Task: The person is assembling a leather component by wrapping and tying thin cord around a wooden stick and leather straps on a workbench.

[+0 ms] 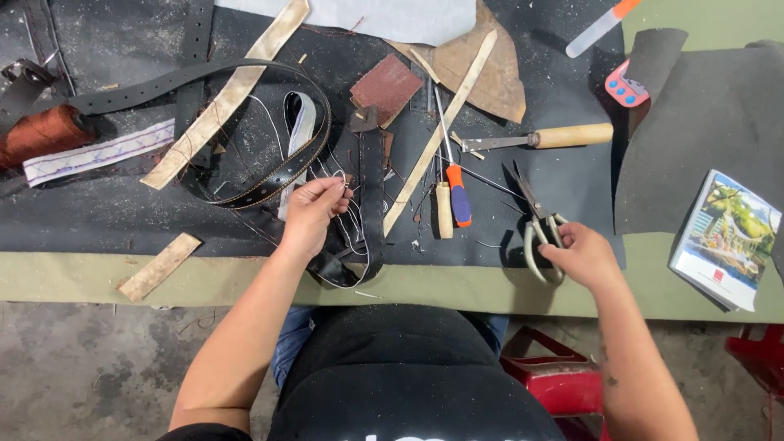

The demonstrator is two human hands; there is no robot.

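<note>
My left hand pinches thin white thread over a black leather belt that lies on the dark work mat. The belt loops back toward the far left, with a stitched edge. My right hand rests on the pale handles of a pair of scissors lying on the mat, blades pointing away from me. The fingers touch the handle loops; the scissors are still on the table.
A screwdriver with an orange and blue handle, a wooden-handled awl, tan leather strips, a brown leather patch, a spool of rust thread, a booklet and a red stool surround me.
</note>
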